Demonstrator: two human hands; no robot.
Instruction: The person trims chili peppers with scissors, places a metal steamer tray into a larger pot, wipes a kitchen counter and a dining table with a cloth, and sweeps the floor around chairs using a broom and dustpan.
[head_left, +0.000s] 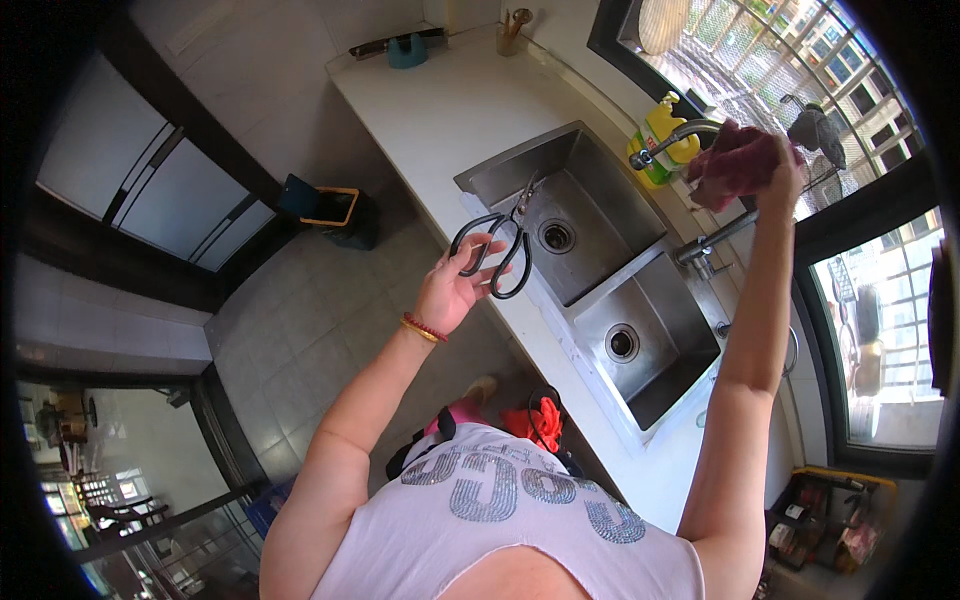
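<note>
My left hand (463, 276) holds a pair of scissors (513, 238) with large black loop handles, the fingers through or around one loop. The blades point away from me over the rim of the steel double sink (600, 279). At the window side, my right hand (781, 178) grips a dark red cloth (739, 166), raised beside the curved spout of the faucet (679, 135). A yellow pump bottle (660, 135) stands behind the spout.
A white countertop (420, 112) runs around the sink. On its far end are a blue holder (407, 51) and a cup (508, 41) with utensils. A lidded bin (337, 214) stands on the floor to the left. A red bag (536, 421) hangs near the counter's front edge.
</note>
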